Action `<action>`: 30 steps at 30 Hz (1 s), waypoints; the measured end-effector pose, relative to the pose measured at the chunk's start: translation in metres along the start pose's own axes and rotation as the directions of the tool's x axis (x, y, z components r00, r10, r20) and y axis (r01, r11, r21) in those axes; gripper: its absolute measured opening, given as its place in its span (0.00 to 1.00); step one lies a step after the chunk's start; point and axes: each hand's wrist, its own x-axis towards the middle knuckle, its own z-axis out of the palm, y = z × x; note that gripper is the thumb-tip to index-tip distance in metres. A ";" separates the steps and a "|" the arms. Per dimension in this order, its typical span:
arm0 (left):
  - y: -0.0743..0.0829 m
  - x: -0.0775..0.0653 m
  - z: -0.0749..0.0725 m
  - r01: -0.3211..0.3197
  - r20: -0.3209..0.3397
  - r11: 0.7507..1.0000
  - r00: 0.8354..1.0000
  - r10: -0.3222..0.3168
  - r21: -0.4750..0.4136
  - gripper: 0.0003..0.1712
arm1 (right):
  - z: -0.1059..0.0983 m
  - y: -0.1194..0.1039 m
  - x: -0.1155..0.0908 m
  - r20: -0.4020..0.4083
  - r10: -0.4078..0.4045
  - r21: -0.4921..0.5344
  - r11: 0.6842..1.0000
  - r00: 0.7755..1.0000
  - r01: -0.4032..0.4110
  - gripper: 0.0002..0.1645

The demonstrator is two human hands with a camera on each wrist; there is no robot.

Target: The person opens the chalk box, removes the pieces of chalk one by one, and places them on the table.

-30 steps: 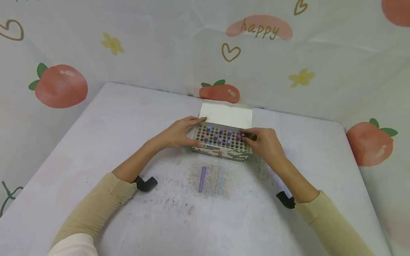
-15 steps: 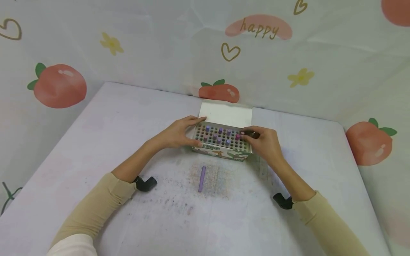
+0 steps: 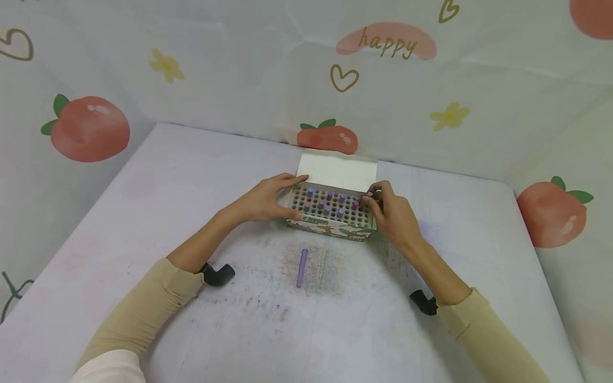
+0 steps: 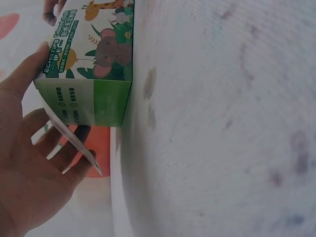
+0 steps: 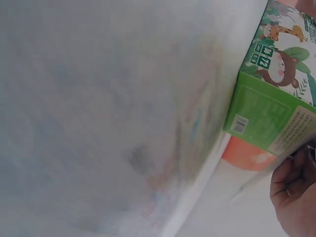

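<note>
The box [image 4: 91, 66] is showing white and green with cartoon animals; the loose stick [image 3: 301, 268] is showing purple, the sleeves [image 3: 143, 308] beige.

Smooth, matt and creased
Box [image 3: 330, 229] of smooth printed card; purple stick [image 3: 301, 268] at six o'clock, matt; backdrop [image 3: 239, 80] at twelve, creased and cloth-like

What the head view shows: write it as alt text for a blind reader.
A person's left hand holds the left end of an open box with purple and pink sticks standing in it; the right hand bends at its right end, whether pinching a stick is unclear. A loose purple stick lies on the smudged pale table in front.
</note>
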 end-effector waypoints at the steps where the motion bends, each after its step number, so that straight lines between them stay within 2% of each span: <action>1: 0.000 0.000 0.000 -0.002 0.000 1.000 1.000 0.002 0.001 0.52 | -0.001 -0.001 0.001 -0.006 -0.010 -0.015 1.000 1.000 0.010 0.13; 4: -0.001 0.000 0.000 -0.007 0.001 1.000 1.000 0.007 0.009 0.52 | -0.003 -0.003 0.003 -0.022 -0.023 -0.035 0.999 0.999 0.022 0.13; 7: -0.001 0.000 0.000 -0.004 0.005 1.000 1.000 0.004 0.011 0.52 | -0.006 -0.007 0.004 -0.048 -0.024 -0.010 1.000 0.999 0.023 0.12; 12: -0.001 0.000 -0.001 0.004 0.007 1.000 1.000 -0.004 0.003 0.52 | -0.011 -0.009 0.007 -0.122 -0.019 0.099 0.995 0.992 0.031 0.11; 18: -0.002 0.000 0.000 0.003 0.003 1.000 1.000 -0.003 0.001 0.53 | -0.016 -0.012 0.010 -0.193 0.035 0.231 0.973 0.981 0.011 0.09; 22: -0.001 0.000 0.000 -0.001 -0.001 1.000 1.000 0.001 -0.001 0.53 | -0.018 -0.013 0.011 -0.199 0.068 0.338 0.941 0.978 0.003 0.09; 26: -0.001 0.000 0.001 -0.011 -0.007 1.000 1.000 0.011 -0.002 0.53 | -0.021 -0.017 0.008 -0.159 0.120 0.453 0.891 0.980 -0.036 0.11; 30: -0.002 0.000 0.002 -0.018 -0.008 1.000 1.000 0.018 -0.003 0.53 | -0.023 -0.025 0.005 -0.118 0.159 0.508 0.858 0.980 -0.078 0.12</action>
